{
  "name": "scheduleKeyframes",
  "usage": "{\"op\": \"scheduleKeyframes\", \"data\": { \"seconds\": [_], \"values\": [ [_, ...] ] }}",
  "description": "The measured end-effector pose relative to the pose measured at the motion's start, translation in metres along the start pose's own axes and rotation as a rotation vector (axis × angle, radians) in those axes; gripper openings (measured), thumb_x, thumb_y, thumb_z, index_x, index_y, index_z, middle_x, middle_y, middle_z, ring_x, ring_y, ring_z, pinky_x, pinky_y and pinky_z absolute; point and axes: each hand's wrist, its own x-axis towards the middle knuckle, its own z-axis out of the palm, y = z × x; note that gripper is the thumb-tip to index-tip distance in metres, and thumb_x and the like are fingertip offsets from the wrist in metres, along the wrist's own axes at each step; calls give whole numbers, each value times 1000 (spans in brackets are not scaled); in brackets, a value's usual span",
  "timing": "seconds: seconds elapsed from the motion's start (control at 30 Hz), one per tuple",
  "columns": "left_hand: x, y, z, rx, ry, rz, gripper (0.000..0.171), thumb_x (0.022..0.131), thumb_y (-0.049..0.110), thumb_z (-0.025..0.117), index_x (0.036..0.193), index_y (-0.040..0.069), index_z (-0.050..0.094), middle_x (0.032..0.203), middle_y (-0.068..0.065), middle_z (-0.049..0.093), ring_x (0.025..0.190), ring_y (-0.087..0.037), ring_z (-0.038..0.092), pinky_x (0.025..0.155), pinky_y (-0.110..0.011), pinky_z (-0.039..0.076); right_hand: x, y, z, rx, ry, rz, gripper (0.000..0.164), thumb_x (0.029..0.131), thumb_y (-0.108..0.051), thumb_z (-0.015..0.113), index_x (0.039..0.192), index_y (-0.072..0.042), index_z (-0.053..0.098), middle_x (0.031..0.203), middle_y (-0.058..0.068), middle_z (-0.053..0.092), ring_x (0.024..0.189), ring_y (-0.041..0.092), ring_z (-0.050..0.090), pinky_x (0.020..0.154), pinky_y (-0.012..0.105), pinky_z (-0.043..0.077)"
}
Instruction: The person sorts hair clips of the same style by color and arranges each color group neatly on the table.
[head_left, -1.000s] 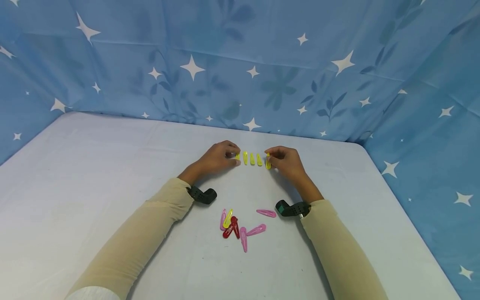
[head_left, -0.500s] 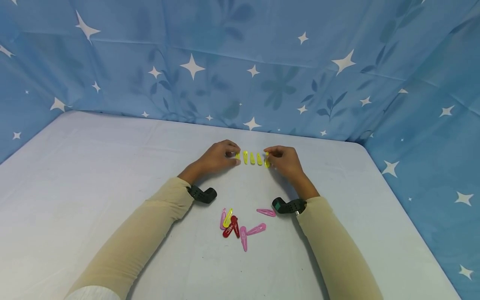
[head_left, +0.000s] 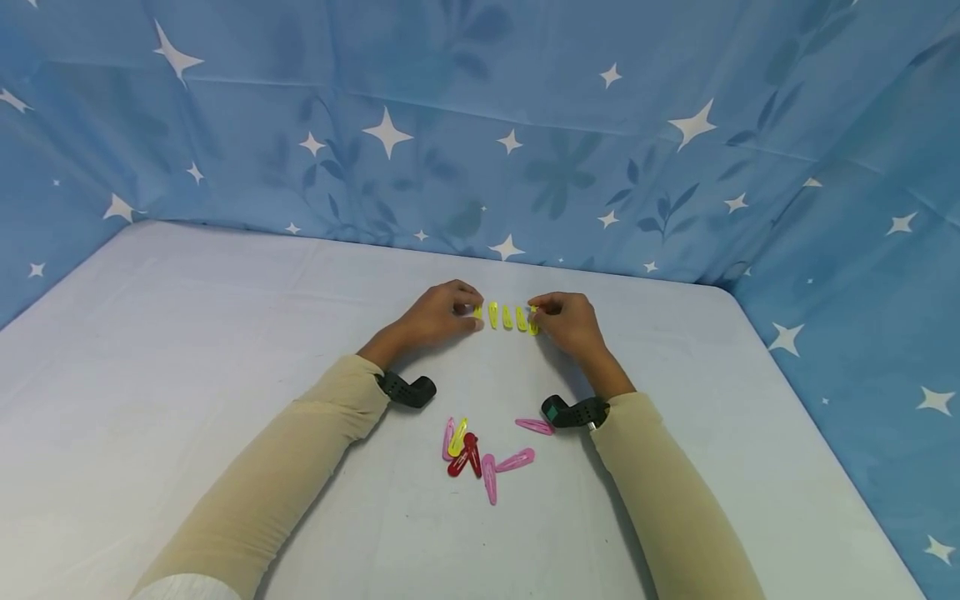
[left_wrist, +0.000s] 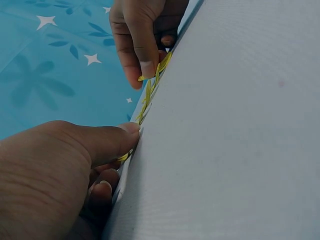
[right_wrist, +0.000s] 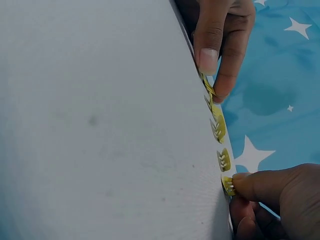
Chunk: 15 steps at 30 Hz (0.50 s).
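A row of yellow snap hair clips (head_left: 507, 317) lies near the far side of the white table. At the row's left end, my left hand (head_left: 438, 315) holds the end clip between thumb and fingertips, partly hiding it. My right hand (head_left: 572, 325) pinches the rightmost clip (right_wrist: 228, 185), its thumb on the clip's near part in the right wrist view. That clip stands close beside its neighbour, a little nearer to me than the rest. Between the hands, the middle clips lie side by side, roughly parallel and untouched.
Closer to me on the white table (head_left: 337, 517) is a loose group: a yellow clip (head_left: 457, 437), two crossed red clips (head_left: 474, 457) and several pink clips (head_left: 490, 479). One pink clip (head_left: 534, 427) lies by the right wrist camera. A blue star-patterned curtain (head_left: 450, 167) borders the table.
My right hand has shifted slightly left with the rightmost yellow hair clip, narrowing the gap to its neighbour. The left hand stays at the left end of the row.
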Motion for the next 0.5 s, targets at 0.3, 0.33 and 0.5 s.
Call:
{"op": "scheduleKeyframes", "data": {
  "seconds": [0.3, 0.33, 0.5],
  "values": [
    [1, -3, 1, 5, -7, -1, 43, 92, 17, 69, 131, 1, 61, 132, -11, 54, 112, -25, 57, 94, -36, 45, -2, 1, 1, -9, 11, -2, 26, 93, -9, 61, 116, -3, 70, 107, 13, 64, 96, 25, 56, 71, 29, 46],
    [1, -4, 1, 5, -8, -3, 43, 92, 18, 69, 131, 1, 61, 132, -11, 54, 112, -25, 57, 95, -36, 45, -2, 1, 1, -5, 16, -1, 26, 93, -10, 60, 116, -3, 70, 107, 14, 64, 97, 25, 56, 72, 30, 46],
    [1, -3, 0, 5, -7, 0, 43, 92, 18, 69, 131, 1, 61, 131, -11, 54, 112, -25, 57, 95, -36, 45, -2, 2, 1, 21, 39, 4, 26, 94, -10, 59, 117, -2, 69, 108, 14, 63, 98, 25, 57, 73, 31, 47]
  ]
}}
